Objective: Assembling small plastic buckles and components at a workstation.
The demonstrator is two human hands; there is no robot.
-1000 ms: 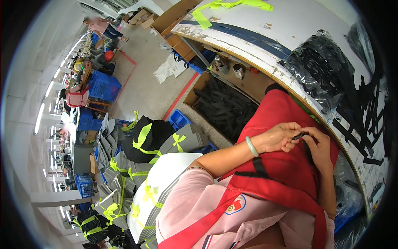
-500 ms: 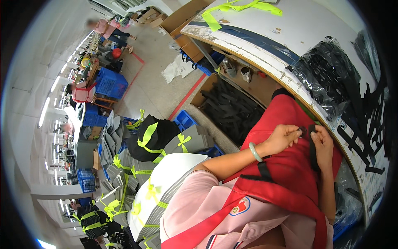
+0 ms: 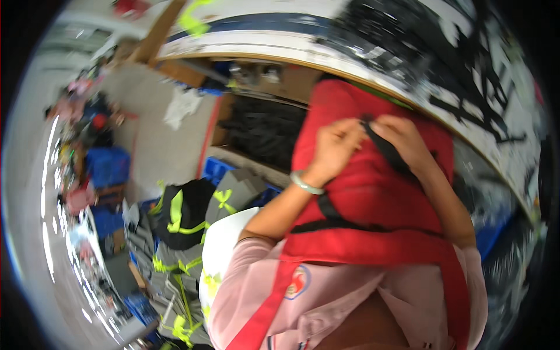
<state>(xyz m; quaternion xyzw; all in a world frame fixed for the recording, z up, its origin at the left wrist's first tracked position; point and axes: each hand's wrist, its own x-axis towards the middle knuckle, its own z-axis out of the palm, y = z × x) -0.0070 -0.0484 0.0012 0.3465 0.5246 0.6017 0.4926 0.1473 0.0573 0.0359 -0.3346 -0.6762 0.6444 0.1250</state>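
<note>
Over my red apron, my two hands meet close together. My right hand is closed on a black strap, which trails down beneath that hand toward the wrist. Pinched fingers of my left hand, the one with a pale bangle on its wrist, touch a small dark piece at the strap's upper end. Motion blur hides whether that piece is part of the strap or separate.
A worn white table curves across the front, with a plastic-wrapped black bundle and loose black straps on it. Below sits a box of black strips. Tied grey stacks and a black stack stand at left.
My view has swung, shifting the scene leftward and blurring it. My hands, apart before, have come together at the end of the black strap.
</note>
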